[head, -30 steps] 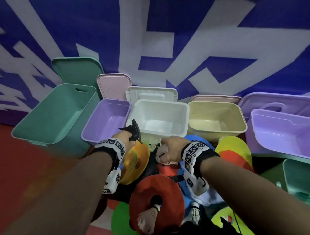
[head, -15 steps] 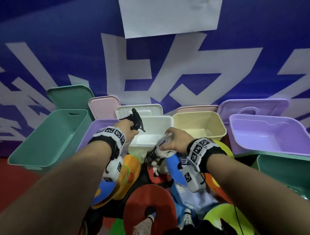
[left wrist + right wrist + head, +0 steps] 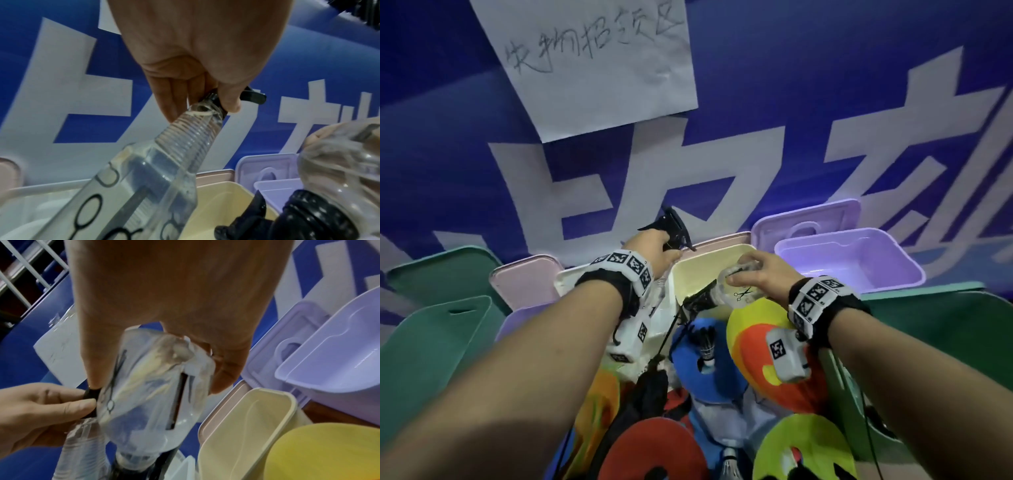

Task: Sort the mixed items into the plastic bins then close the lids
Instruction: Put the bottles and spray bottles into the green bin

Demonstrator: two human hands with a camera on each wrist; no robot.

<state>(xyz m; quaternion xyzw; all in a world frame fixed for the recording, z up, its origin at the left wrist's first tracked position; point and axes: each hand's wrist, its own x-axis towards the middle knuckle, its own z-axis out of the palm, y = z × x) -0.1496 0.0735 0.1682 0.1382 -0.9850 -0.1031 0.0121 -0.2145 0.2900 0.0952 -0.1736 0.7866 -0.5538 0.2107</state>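
Left hand clenched round neck of clear spray bottle, body hanging for drop; right hand grasping second spray bottle base-up, above cream bin at 12 o'clock of disc pile; likely both bound there

Red floor carries open plastic bins in a row: green, white, cream-yellow, lilac; coloured flat discs heaped in front.

blue wall banner with white characters, handwritten paper sign on it
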